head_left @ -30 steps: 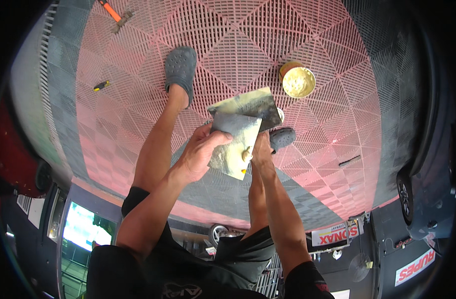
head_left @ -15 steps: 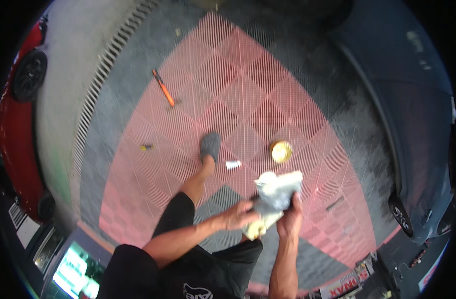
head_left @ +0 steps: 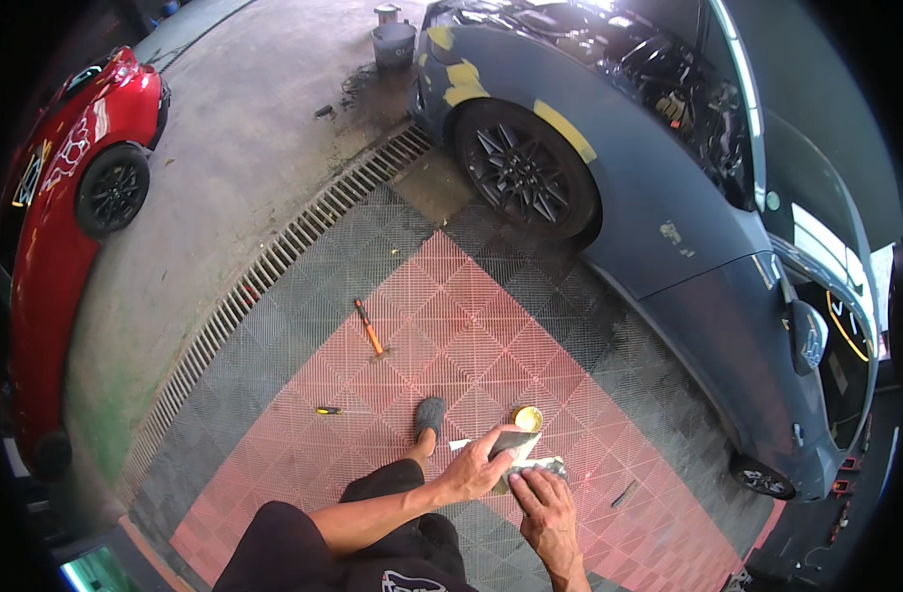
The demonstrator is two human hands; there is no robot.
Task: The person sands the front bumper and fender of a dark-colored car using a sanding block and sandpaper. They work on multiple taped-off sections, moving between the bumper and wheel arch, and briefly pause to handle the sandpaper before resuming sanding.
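Note:
My left hand [head_left: 474, 472] grips a dark flat spreader [head_left: 512, 441], its blade slanting up and to the right. Just right of it, my right hand [head_left: 544, 505] is closed on a flat board [head_left: 554, 464] smeared with pale putty, its fingers lying across the top. Spreader and board meet or nearly meet; I cannot tell whether they touch. Beyond them an open yellow tin [head_left: 527, 419] with pale stuff inside stands on the floor. A small white tube [head_left: 459, 445] lies partly hidden behind my left hand.
A hammer with an orange handle [head_left: 370, 329] and a yellow-black cutter [head_left: 328, 410] lie on the red floor tiles [head_left: 451, 286]. At right stands a grey-blue car [head_left: 659, 227] with yellow filler patches. A red car [head_left: 67, 257] is at left, beyond a drain grate [head_left: 274, 255].
My view has tilted up, bringing the grey-blue car's front into sight. My left hand has come up to the board with the spreader, and my right hand has turned over the board.

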